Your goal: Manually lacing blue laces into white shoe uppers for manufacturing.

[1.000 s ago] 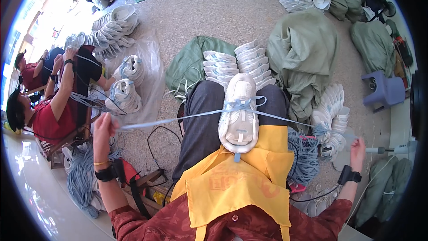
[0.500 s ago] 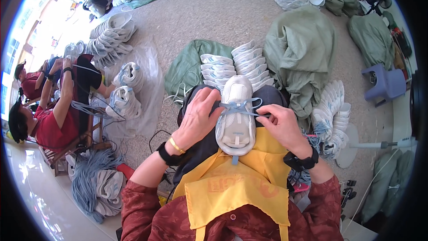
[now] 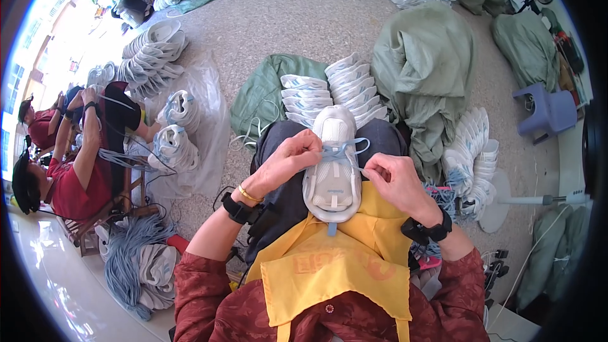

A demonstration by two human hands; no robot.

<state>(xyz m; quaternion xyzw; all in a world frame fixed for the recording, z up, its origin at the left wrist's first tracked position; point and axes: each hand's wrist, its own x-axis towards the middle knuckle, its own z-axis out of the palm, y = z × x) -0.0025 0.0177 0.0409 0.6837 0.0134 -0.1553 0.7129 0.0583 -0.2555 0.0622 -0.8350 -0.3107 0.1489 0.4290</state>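
A white and pale grey sneaker [image 3: 334,191] rests on my lap over the yellow apron [image 3: 342,272], its toe pointing away from me. A light blue shoelace [image 3: 347,150] crosses its upper, with a loop standing out on the right side. My left hand [image 3: 290,162] is closed at the left of the shoe, thumb and fingertips pinching the lace. At the right, my right hand [image 3: 398,180] pinches a strand of the same lace beside the shoe. Its exact grip is partly hidden by the fingers.
Beyond my knees stand stacks of white shoe uppers [image 3: 349,88], between a green cloth [image 3: 256,92] and a large green sack [image 3: 427,57]. More shoes [image 3: 468,152] lie at right near a purple stool [image 3: 546,111]. A co-worker in red [image 3: 73,180] sits at left, near blue laces [image 3: 130,266].
My left fingers have drawn together and shifted slightly right over the lace. My right hand has dropped a little, pulling its strand down and left. The loop remains.
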